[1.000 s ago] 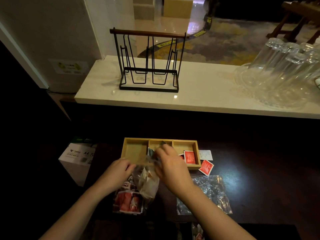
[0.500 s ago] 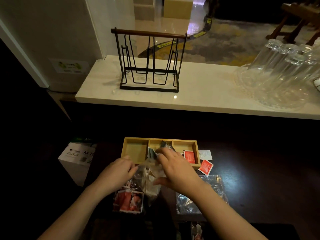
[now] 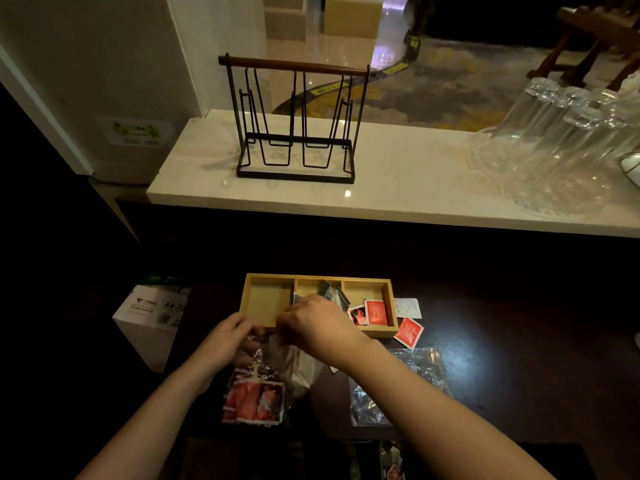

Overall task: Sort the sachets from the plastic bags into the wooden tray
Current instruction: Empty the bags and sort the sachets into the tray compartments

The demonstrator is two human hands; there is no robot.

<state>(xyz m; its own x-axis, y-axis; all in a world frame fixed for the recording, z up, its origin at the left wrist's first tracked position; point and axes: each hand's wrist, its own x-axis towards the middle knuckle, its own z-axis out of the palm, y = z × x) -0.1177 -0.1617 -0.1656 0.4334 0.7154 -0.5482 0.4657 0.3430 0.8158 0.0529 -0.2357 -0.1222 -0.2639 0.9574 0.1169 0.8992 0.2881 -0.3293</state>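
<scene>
A wooden tray [image 3: 268, 299] with three compartments lies on the dark table. Its left compartment looks bare, dark sachets [image 3: 334, 294] stick up in the middle one, and red sachets [image 3: 375, 311] lie in the right one. My left hand [image 3: 228, 341] and my right hand [image 3: 311, 327] both pinch the top of a clear plastic bag [image 3: 277, 368] just in front of the tray. The bag holds pale sachets. Under it lies a pile of red sachets [image 3: 254, 400].
A red sachet [image 3: 408, 331] and a white sachet [image 3: 408, 308] lie right of the tray. An emptied crinkled plastic bag [image 3: 398, 382] lies at the right. A white A4 paper box [image 3: 152, 317] stands left. On the marble counter are a wire rack [image 3: 294, 123] and upturned glasses [image 3: 561, 140].
My right hand has shifted left and down from over the tray's middle compartment to the bag's top. My left hand has stayed at the bag.
</scene>
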